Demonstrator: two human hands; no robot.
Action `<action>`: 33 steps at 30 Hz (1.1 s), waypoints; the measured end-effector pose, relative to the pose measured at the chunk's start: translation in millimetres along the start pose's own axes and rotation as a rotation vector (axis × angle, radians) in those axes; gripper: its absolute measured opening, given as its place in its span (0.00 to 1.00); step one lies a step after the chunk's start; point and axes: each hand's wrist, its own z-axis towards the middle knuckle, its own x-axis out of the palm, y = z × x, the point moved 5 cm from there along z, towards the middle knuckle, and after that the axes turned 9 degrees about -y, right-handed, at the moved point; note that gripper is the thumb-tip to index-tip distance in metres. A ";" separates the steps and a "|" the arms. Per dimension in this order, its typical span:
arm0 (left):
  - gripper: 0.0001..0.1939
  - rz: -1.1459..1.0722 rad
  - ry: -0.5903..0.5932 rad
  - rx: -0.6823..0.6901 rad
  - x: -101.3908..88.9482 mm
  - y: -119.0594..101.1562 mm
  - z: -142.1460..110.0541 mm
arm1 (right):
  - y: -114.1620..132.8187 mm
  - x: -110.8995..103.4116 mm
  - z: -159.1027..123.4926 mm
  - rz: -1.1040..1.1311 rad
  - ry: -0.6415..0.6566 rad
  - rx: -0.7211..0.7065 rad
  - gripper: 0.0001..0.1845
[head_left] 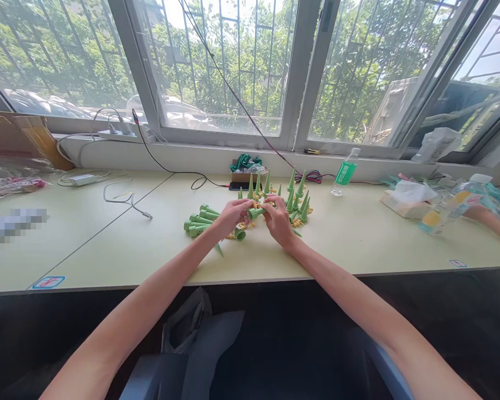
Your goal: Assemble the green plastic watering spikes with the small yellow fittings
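My left hand (pixel 234 214) and my right hand (pixel 278 220) meet over the table, fingers closed. Between them is a green plastic watering spike (pixel 256 213), its wide tubular end showing, gripped by my right hand. A small yellow plastic piece (pixel 255 205) is at my left fingertips, partly hidden by them. Left of my hands lies a group of green spikes (pixel 198 220) on their sides; one open threaded end (pixel 239 234) faces me. Beyond and right of my right hand, several spikes (pixel 291 200) stand point up, with small yellow pieces (pixel 299 222) around their bases.
Behind the spikes are a black phone (pixel 239 186) and a small box with green material (pixel 247 164). A water bottle (pixel 345 172) stands right, farther over a tissue box (pixel 408 198) and another bottle (pixel 454 204). Cables (pixel 127 201) lie left. Another person's arm (pixel 494 222) is far right.
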 end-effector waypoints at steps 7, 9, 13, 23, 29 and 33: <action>0.19 -0.002 -0.011 0.002 -2.0 1.6 1.8 | -0.2 1.5 -0.6 -0.001 0.014 0.007 0.12; 0.19 -0.007 -0.006 0.002 -1.2 0.6 0.9 | -0.2 1.4 -0.7 -0.003 0.015 0.007 0.12; 0.18 -0.014 -0.005 -0.001 0.6 -1.7 -1.2 | -0.9 1.2 -0.7 -0.012 0.027 0.018 0.14; 0.18 -0.003 -0.009 0.014 1.3 -3.4 -2.2 | -1.0 0.9 -1.0 -0.048 0.049 0.036 0.14; 0.18 0.026 -0.047 0.032 0.0 -3.8 -2.3 | 0.9 -0.7 0.2 -0.089 0.053 0.029 0.14; 0.17 0.060 -0.091 0.042 -0.5 -4.0 -2.3 | 1.0 -1.2 0.9 -0.124 0.059 0.028 0.15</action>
